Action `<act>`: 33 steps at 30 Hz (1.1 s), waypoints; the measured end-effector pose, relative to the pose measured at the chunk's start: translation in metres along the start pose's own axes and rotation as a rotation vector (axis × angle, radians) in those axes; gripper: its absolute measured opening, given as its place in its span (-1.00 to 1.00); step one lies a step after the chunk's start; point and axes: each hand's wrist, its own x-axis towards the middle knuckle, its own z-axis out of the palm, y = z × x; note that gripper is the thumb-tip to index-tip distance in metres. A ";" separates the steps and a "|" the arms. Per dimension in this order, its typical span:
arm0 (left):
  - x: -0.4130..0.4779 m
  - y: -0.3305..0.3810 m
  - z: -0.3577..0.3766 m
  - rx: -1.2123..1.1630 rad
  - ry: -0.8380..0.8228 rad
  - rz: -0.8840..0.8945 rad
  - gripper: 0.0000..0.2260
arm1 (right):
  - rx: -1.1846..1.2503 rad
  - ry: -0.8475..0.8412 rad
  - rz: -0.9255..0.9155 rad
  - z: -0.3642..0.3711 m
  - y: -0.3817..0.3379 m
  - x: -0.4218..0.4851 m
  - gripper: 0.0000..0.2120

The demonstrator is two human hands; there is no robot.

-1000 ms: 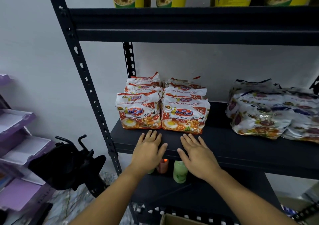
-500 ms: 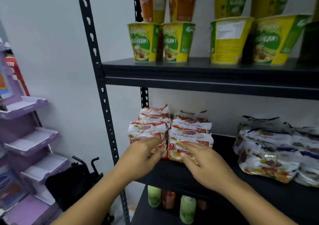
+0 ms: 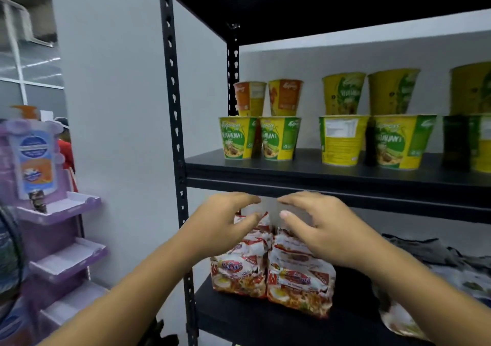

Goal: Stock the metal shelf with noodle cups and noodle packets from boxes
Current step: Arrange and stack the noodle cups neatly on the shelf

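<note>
We have both hands raised to the top of the two stacks of red noodle packets point(image 3: 268, 274), which stand side by side and touching at the left end of the middle shelf board point(image 3: 265, 327), close to its front edge. Our left hand point(image 3: 225, 223) curves over the left stack and our right hand point(image 3: 318, 229) over the right one. On each hand the fingers and thumb are bent with a gap between them, and the blur keeps us from telling whether they pinch the top packets or only hover at them.

The risk, as we judge it, is in the stacks themselves. The packets are soft and slick, so an uneven press or a tug on one top packet could slide the layers under it. With the bottom packets so near the front edge, anything pulled towards us may drop off the shelf. Our knuckles also sit just under the upper board point(image 3: 318, 183) that carries the noodle cups point(image 3: 279, 138), so lifting carelessly could knock them against it.
</note>
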 end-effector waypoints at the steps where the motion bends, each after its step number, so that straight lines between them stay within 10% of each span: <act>1: 0.005 0.001 -0.007 0.006 0.012 -0.004 -0.61 | -0.010 0.018 -0.010 -0.006 -0.003 0.005 -0.56; 33: 0.100 -0.068 -0.022 0.089 0.067 -0.014 -0.59 | -0.323 0.036 0.403 -0.017 0.003 0.117 -0.39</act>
